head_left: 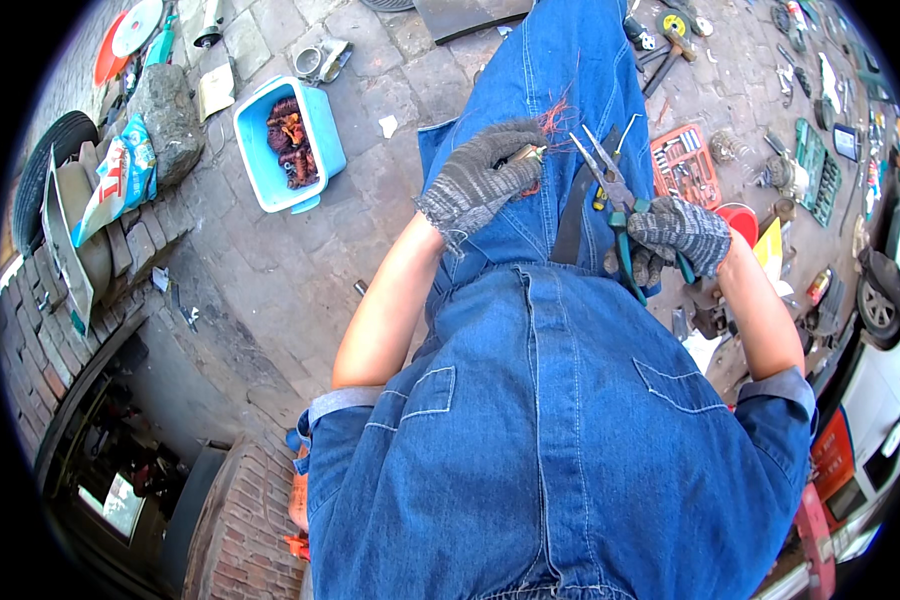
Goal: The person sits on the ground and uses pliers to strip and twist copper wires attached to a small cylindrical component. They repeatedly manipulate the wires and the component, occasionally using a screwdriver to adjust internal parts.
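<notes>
In a grey knitted glove, my left hand [485,178] is closed over my lap, pinching a small piece with a tangle of thin reddish copper wires [558,115] sticking out of it. My right hand [678,236], gloved alike, grips the green handles of long-nose pliers [613,187]. Their jaws are spread and point toward the wires, apart from them. On the blue denim lie a dark flat blade [573,222] and a yellow-and-black-handled tool [600,197] with a thin shaft, partly behind the pliers.
A light blue tub [325,130] holding brown copper coils stands at left on the paving. At right are an orange socket tray [685,165], a red bowl [738,222], a hammer [676,50] and a green tool case [818,170]. A tyre [42,170] leans far left.
</notes>
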A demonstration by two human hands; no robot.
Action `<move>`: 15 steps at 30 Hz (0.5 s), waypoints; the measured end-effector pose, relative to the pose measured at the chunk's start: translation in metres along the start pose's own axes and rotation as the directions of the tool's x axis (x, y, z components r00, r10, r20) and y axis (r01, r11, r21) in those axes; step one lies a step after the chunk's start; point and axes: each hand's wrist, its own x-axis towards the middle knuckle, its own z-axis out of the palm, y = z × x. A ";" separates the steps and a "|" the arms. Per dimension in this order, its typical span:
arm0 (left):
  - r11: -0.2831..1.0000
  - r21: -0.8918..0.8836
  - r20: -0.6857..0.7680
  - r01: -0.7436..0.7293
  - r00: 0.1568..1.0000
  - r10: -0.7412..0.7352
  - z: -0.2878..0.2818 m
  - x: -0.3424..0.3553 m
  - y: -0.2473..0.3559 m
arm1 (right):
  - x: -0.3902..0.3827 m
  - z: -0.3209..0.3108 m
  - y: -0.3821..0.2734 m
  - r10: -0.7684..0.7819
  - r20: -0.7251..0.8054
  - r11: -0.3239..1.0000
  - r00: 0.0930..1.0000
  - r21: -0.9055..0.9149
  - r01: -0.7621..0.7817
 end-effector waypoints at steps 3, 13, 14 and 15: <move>0.980 -0.144 0.044 0.134 0.991 -0.129 0.000 -0.003 0.013 | -0.001 0.000 0.000 -0.013 0.004 0.999 1.000 -0.032 0.013; 0.921 -0.279 0.155 0.273 0.959 -0.238 -0.004 -0.010 0.032 | -0.002 0.004 -0.002 -0.023 -0.052 0.992 0.998 -0.128 0.016; 0.904 -0.331 0.142 0.271 0.961 -0.237 -0.003 -0.013 0.033 | -0.001 0.003 -0.001 -0.011 -0.061 0.988 0.998 -0.152 0.002; 0.884 -0.381 0.129 0.270 0.963 -0.238 -0.002 -0.017 0.034 | -0.002 0.004 -0.001 0.006 -0.082 0.987 0.997 -0.162 -0.020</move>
